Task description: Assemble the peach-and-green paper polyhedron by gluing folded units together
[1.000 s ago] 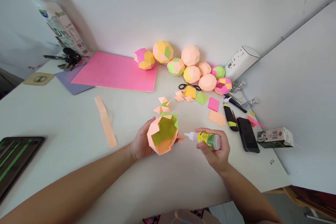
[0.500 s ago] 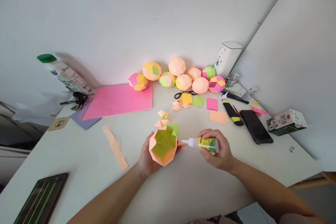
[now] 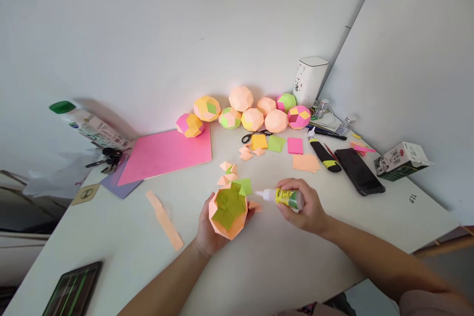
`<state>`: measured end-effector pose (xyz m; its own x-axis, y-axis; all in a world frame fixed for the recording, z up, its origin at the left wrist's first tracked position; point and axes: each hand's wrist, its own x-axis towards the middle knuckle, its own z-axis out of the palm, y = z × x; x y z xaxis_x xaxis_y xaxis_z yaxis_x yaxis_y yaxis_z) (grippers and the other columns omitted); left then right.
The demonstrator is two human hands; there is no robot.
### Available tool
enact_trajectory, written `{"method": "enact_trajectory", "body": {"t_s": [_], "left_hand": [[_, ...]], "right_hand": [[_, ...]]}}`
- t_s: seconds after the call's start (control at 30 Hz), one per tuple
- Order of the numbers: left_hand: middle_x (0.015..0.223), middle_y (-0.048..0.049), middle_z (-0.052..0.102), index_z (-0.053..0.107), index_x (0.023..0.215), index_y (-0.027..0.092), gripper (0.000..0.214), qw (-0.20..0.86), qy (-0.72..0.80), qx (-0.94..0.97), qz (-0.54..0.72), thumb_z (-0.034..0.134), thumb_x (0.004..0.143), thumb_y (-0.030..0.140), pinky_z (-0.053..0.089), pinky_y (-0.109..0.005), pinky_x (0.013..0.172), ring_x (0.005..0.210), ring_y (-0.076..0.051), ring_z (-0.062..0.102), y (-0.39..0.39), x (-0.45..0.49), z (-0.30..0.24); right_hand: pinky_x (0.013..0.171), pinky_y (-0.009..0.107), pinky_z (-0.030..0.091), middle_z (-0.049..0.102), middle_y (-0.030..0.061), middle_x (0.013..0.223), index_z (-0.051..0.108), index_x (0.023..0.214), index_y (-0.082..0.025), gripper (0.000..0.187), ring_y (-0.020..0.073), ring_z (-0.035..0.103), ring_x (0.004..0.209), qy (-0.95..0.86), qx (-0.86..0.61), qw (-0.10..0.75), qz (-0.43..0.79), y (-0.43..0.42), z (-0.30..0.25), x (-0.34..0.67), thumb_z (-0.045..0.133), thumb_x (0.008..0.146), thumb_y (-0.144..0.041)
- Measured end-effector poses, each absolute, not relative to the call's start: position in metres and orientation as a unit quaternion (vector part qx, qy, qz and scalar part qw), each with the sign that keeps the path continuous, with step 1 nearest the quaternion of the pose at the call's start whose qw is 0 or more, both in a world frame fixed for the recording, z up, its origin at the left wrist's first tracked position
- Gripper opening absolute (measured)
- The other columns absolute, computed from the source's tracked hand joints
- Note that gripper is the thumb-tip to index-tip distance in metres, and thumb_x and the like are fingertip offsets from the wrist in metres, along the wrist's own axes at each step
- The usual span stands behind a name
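Open peach-and-green faceted paper ball (image 3: 228, 210), left of a white-tipped plastic bottle (image 3: 284, 198), above the near side of the white table (image 3: 296, 264).
Fingers of the left hand (image 3: 211, 233) cup the ball, probably light and crushable, best held from below; jagged rim, green inside. Those of the right hand (image 3: 308, 207) wrap the likely squeezable bottle.

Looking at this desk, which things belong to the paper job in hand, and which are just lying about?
Probably part of the job:
open paper ball, in the left hand
nozzle bottle, in the right hand
small folded pieces
paper squares

Apparently just lying about:
phone
drink carton
green-capped bottle
clear jars
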<state>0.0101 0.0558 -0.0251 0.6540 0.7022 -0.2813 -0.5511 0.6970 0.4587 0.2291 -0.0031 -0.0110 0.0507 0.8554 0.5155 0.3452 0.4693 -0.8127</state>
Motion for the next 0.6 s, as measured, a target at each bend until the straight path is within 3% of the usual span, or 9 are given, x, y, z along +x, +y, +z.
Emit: {"method": "enact_trajectory", "body": {"t_s": [0.13, 0.37, 0.5, 0.6], "left_hand": [[0.074, -0.0082, 0.06, 0.064, 0.078, 0.015, 0.044, 0.899, 0.198, 0.21, 0.33, 0.039, 0.088, 0.051, 0.045, -0.038, 0.081, 0.083, -0.026, 0.058, 0.056, 0.013, -0.021], [0.075, -0.0079, 0.057, 0.064, 0.078, 0.014, 0.048, 0.905, 0.186, 0.209, 0.32, 0.037, 0.088, 0.053, 0.044, -0.037, 0.084, 0.081, -0.024, 0.057, 0.052, 0.012, -0.023], [0.087, -0.0118, 0.066, 0.068, 0.093, 0.013, 0.051, 0.896, 0.198, 0.22, 0.331, 0.038, 0.088, 0.053, 0.043, -0.043, 0.093, 0.089, -0.027, 0.06, 0.051, 0.007, -0.031], [0.1, -0.0154, 0.069, 0.068, 0.104, 0.009, 0.056, 0.895, 0.195, 0.244, 0.317, 0.041, 0.087, 0.055, 0.041, -0.045, 0.097, 0.1, -0.031, 0.061, 0.05, 0.004, -0.037]], "right_hand": [[0.067, 0.031, 0.052, 0.06, 0.0102, 0.108, 0.042, 0.095, -0.024, 0.03, 0.0194, 0.063, 0.086, -0.621, -0.517, 0.553, 0.203, 0.006, -0.02, 0.237, 0.064, 0.076, -0.017], [0.071, 0.038, 0.052, 0.06, 0.0126, 0.097, 0.044, 0.074, -0.021, 0.014, 0.0236, 0.062, 0.088, -0.752, -0.54, 0.371, 0.068, 0.024, -0.052, 0.246, 0.049, 0.078, -0.009], [0.086, 0.052, 0.047, 0.059, 0.0156, 0.11, 0.054, 0.075, -0.02, 0.008, 0.0307, 0.055, 0.105, -0.776, -0.515, 0.363, 0.025, 0.023, -0.046, 0.245, 0.056, 0.079, -0.013], [0.084, 0.05, 0.049, 0.06, 0.0144, 0.109, 0.059, 0.082, -0.02, 0.005, 0.0291, 0.054, 0.102, -0.795, -0.461, 0.394, 0.001, 0.017, -0.035, 0.24, 0.06, 0.08, -0.016]]}}
